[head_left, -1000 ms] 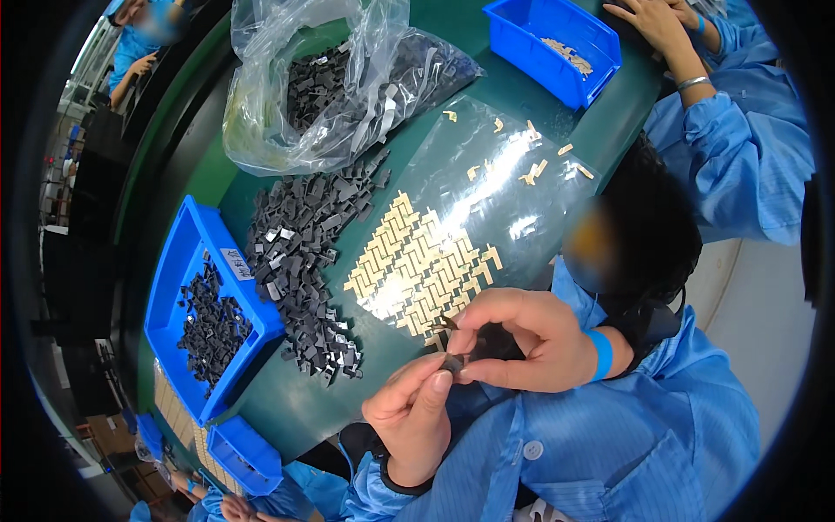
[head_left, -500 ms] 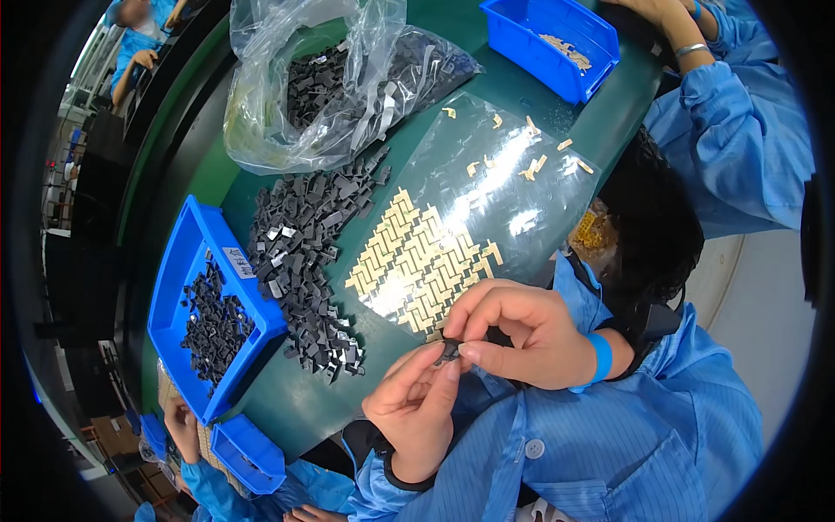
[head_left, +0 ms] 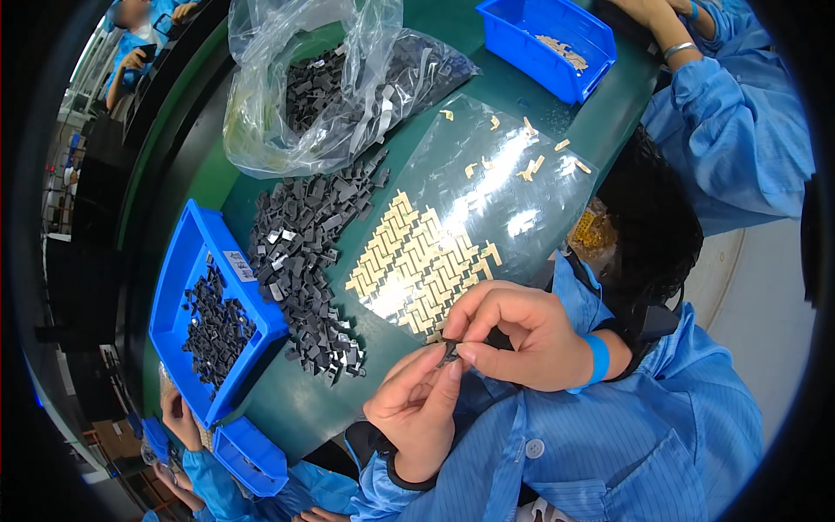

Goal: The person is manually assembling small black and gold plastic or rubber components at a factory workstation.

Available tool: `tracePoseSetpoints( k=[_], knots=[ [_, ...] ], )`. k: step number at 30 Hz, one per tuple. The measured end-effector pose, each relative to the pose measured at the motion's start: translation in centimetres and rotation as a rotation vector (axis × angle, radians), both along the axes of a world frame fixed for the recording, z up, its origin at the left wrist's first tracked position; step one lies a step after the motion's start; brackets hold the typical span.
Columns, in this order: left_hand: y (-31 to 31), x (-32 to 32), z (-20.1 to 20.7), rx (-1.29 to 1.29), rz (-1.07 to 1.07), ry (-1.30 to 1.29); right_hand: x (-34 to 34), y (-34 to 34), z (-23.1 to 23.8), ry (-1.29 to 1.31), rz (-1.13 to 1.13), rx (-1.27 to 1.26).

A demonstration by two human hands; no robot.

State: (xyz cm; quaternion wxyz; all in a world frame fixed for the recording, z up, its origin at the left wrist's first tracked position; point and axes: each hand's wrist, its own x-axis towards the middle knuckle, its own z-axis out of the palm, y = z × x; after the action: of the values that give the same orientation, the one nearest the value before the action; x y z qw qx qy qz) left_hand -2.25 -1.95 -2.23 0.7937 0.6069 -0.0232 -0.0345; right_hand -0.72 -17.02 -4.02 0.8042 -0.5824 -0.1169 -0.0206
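Note:
A small black plastic part [head_left: 450, 351] is pinched between my two hands, close to my chest. My left hand [head_left: 419, 402] grips it from the lower left with thumb and forefinger. From the upper right, my right hand [head_left: 517, 337], with a blue band at the wrist, closes its fingertips on the same part. Much of the part is hidden by my fingers. Just beyond my hands, a clear plastic sheet [head_left: 444, 165] bears tight rows of small gold angled pieces [head_left: 422, 257]. A few more gold pieces lie scattered on its far end.
Left of the sheet spreads a heap of black plastic parts [head_left: 304, 235]. Beyond it stands an open clear bag [head_left: 252, 130] of similar parts. A blue bin [head_left: 274, 326] holds smaller black pieces; another blue bin [head_left: 513, 48] stands at the far right. Co-workers sit at both sides.
My hands keep almost the same pose on the black part, which looks slightly turned. At lower left, a co-worker's arm has shifted and another hand shows below it.

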Motion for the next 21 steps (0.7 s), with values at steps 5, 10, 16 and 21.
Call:
tracePoseSetpoints(
  k=[5,10,16,21],
  knots=[
    [-0.03,-0.05,0.02,0.014,0.011,-0.010,0.05,0.05,0.17,-0.023,-0.027,-0.036],
    [-0.03,-0.14,-0.02,0.006,0.014,-0.003,0.01,0.21,0.14,-0.040,-0.051,-0.041],
    [-0.35,-0.19,0.16,-0.031,0.029,0.019,-0.06,0.42,0.19,-0.029,-0.077,-0.026],
    [-0.49,-0.22,0.36,-0.124,0.051,0.176,-0.08,0.59,0.11,-0.023,-0.091,-0.019]
  ],
)
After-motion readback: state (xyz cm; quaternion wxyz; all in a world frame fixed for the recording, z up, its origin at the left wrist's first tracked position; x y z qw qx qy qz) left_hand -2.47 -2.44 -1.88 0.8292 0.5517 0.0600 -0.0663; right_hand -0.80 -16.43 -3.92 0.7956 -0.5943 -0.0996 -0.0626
